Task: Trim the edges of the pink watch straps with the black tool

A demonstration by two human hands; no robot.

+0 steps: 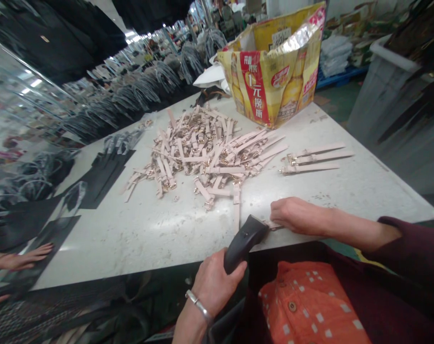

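Observation:
My left hand (213, 284) grips a black handheld tool (244, 241) at the near edge of the white table (148, 229). Its tip points at a small metal piece pinched under my right hand (298, 216), which lies on the table edge. One pale pink strap (236, 203) runs from the big pile of pink straps with gold buckles (202, 153) toward the tool. Three straps (315, 160) lie side by side to the right of the pile.
A yellow and red printed carton (274, 71) stands open at the table's far side. Black flat pieces (102, 177) and bagged black goods line the left. Another person's hand (23, 258) rests at lower left. A grey bin (385, 86) is at right.

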